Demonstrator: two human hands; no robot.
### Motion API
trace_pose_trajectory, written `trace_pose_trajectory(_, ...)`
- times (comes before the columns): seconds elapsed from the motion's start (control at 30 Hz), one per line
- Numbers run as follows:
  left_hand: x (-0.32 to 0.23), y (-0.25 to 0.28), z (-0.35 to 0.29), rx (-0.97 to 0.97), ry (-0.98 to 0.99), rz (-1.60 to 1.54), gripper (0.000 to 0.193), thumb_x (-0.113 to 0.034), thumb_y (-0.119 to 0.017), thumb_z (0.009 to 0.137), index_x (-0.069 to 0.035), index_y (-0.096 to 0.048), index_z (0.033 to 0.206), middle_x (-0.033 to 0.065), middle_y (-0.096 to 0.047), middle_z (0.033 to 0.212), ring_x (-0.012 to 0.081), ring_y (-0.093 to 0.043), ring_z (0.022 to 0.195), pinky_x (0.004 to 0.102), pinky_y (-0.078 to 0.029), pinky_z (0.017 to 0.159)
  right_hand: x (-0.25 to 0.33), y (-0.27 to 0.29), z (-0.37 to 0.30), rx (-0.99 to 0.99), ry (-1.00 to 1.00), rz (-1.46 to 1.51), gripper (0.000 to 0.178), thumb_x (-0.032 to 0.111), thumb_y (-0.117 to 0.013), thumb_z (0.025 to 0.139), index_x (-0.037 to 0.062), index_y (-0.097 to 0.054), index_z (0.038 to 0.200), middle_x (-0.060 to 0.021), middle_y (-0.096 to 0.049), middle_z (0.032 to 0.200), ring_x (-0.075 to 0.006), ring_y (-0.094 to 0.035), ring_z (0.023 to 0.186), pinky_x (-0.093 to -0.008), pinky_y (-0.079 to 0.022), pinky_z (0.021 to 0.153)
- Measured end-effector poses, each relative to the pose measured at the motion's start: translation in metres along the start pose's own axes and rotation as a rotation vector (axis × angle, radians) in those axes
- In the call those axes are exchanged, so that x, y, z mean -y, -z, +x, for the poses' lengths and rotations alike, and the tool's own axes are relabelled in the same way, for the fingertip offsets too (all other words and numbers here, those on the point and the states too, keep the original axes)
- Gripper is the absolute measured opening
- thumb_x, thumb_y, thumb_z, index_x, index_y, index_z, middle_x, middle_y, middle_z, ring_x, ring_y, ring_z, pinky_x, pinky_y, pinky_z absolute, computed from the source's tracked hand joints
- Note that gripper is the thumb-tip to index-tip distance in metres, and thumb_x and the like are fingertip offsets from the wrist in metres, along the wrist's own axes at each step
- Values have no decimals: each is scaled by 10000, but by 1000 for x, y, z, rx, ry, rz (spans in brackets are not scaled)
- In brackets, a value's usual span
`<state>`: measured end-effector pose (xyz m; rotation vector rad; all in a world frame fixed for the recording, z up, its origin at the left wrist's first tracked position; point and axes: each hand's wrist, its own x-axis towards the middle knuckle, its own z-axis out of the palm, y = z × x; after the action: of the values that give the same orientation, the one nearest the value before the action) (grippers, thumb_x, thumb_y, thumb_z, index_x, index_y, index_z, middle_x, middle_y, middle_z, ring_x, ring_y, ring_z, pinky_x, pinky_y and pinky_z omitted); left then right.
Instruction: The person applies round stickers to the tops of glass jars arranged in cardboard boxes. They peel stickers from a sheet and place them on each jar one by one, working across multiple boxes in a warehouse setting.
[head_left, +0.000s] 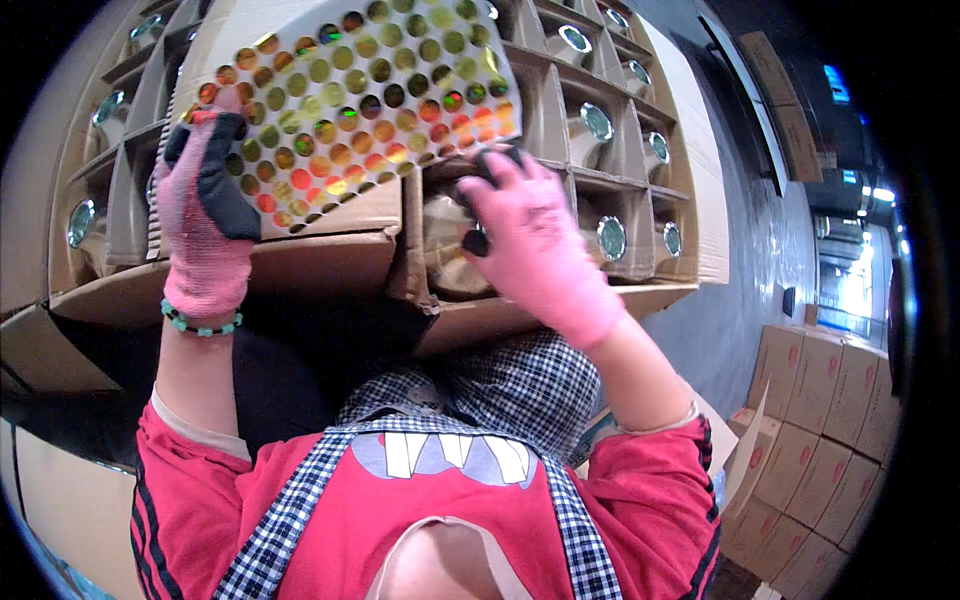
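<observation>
The gloved left hand grips a sheet of shiny round stickers by its left edge, above open cartons. The right hand curls near the sheet's lower right corner; whether it grasps anything, I cannot tell. Farther right stand silvery-rimmed items.

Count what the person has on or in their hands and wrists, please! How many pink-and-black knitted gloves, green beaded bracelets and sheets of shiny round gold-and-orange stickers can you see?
Pink-and-black knitted gloves: 2 (one on the left hand, one on the right hand)
Green beaded bracelet: 1
Sheet of shiny round gold-and-orange stickers: 1
Total: 4
</observation>
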<state>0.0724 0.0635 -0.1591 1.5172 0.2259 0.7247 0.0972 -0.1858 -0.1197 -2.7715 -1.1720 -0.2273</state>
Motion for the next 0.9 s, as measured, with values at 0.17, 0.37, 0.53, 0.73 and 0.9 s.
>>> trace_pose_trajectory(0.17,-26,-8,-7,17,228,-362,237,-215,-582,776,-20,-604,908,40,-601,770,83,-542,672,203,-415,631,-12,67,3,-375,-154,498,214,29,-632,639,20,-546,835,-119,-557,912,-226,-537,877,-303,-417,789)
trace_pose_trajectory(0.37,-26,-9,-15,34,227,-470,202,-121,-591,761,4,-586,920,69,-609,788,118,-573,718,234,-464,660,-1,86,15,-665,-77,578,180,-35,-590,693,-17,-560,870,-93,-575,905,-164,-532,863,-268,-394,801)
trace_pose_trajectory(0.53,-41,-12,-29,306,151,-592,205,31,-603,706,41,-576,908,83,-587,862,126,-559,783,241,-467,720,34,100,44,-281,82,133,299,112,-671,613,29,-557,876,-117,-547,915,-266,-520,889,-341,-392,791)
trace_pose_trajectory(0.73,-43,1,-14,344,-96,-287,174,3,-650,662,14,-614,832,93,-582,886,157,-559,769,257,-447,687,56,108,69,-49,-5,211,166,130,-632,650,21,-513,687,-113,-517,684,-301,-515,711,-374,-399,691)
trace_pose_trajectory(0.9,-46,13,-3,367,237,-784,157,17,-601,719,32,-590,875,76,-577,882,138,-565,785,218,-464,703,78,118,95,14,-10,91,142,135,-591,683,16,-517,705,-132,-516,694,-310,-509,713,-378,-390,669)
